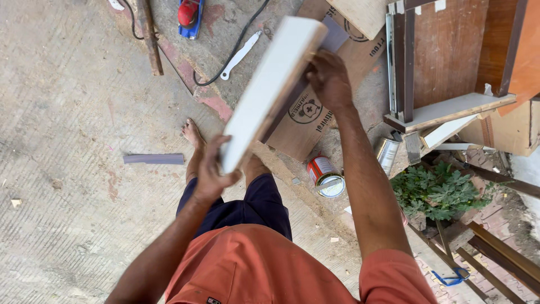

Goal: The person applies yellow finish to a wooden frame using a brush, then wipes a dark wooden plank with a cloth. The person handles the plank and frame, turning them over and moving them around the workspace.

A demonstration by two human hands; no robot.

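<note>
I noted the white board (270, 93) held up between both hands, clear of the ground, above the person's knees. Nearest to me, the left hand (212, 171) was closed around the board's lower end, thumb on the pale face. The board's long axis ran from that end up and away to the right, edge tilted toward me. The right hand (329, 79) gripped the far upper end from behind, fingers curled over the dark back edge. So the left hand had the near end and the right the far end. Beyond lay a red-labelled tin (325, 175), flattened cardboard (306, 121), a white spanner (241, 54) and a red-and-blue power tool (190, 16).
</note>
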